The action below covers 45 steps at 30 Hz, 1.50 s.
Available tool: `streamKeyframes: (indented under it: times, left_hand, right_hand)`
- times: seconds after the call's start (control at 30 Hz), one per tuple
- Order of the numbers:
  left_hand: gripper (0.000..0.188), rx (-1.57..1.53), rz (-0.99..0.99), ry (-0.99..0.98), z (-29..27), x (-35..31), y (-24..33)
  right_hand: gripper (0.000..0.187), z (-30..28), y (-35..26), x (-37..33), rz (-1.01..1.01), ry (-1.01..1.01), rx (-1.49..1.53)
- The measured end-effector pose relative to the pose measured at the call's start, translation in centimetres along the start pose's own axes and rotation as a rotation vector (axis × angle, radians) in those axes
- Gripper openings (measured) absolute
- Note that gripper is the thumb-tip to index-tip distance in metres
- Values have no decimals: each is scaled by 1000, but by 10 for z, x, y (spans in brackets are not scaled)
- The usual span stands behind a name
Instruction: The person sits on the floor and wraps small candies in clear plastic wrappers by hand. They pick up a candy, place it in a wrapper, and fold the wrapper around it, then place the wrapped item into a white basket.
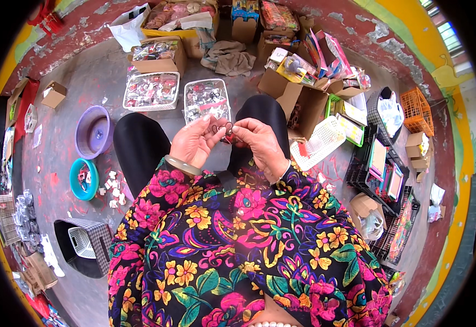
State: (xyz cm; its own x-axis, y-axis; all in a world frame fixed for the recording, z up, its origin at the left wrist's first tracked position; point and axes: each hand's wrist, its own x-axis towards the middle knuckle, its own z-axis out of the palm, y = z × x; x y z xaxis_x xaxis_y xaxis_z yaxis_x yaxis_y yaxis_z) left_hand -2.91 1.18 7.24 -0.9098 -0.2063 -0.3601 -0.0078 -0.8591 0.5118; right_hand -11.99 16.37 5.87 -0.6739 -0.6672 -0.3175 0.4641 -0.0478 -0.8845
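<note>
My left hand and my right hand meet above my knees, fingertips close together. Pinched between them are thin dark loops that look like hair ties, with a small red piece beside the right fingers. The exact kind is too small to be sure of. Just beyond the hands, a white plastic basket holds small packaged items in clear and pink wrapping, with a dark loop lying on top. Its near end is partly behind my fingers.
Left of it stands another white basket of small packets. A purple basin, a teal basin and a dark checkered bin stand left. To the right are an open cardboard box, a white slotted basket and black crates.
</note>
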Motion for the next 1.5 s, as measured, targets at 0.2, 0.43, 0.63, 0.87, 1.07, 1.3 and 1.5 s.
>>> streamKeyframes:
  times: [0.2, 0.43, 0.63, 0.87, 1.07, 1.3, 1.5]
  left_hand:
    - [27, 28, 31, 20, 8, -1, 5]
    - [25, 14, 78, -16, 7, 0, 2]
    - [24, 64, 97, -2, 4, 1, -1]
    - [24, 158, 131, 18, 3, 0, -9]
    - [23, 279, 144, 117, 10, -4, -13]
    - [25, 467, 205, -83, 13, -7, -21]
    - [23, 769, 394, -160, 8, -8, -31]
  right_hand:
    - [12, 0, 5, -1, -110, -18, 51]
    - [12, -1, 13, 0, -127, -37, 69]
    - [11, -1, 14, -1, -49, -30, 76]
    - [12, -12, 17, 4, -77, 7, -95]
    - [18, 12, -33, -9, -865, 207, -817]
    - [16, 25, -43, -13, -1042, 99, -1067]
    - [13, 20, -38, -12, -1113, 96, -1228]
